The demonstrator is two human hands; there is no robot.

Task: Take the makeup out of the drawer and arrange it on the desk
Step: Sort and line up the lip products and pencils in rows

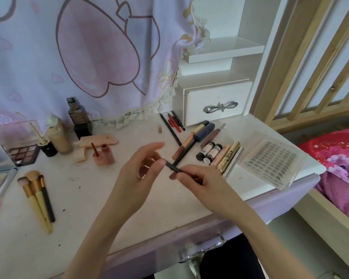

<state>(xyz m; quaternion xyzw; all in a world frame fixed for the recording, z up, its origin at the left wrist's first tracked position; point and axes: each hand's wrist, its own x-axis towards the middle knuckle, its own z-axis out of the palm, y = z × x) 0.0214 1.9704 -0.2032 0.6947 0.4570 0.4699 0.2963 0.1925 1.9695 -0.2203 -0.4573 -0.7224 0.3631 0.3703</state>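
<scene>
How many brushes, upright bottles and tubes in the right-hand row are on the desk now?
Yellow-handled and black-handled makeup brushes: 3
Upright foundation bottles: 2
Tubes in the row left of the clear lash tray: 5
Total: 10

Both hands, left [138,170] and right [197,179], pinch what looks like a dark pencil [172,167].

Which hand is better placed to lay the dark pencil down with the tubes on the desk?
Probably the right hand. It grips the dark pencil along its length and sits nearest the row of tubes. The left hand only pinches the pencil's far tip, fingers mostly spread.
</scene>
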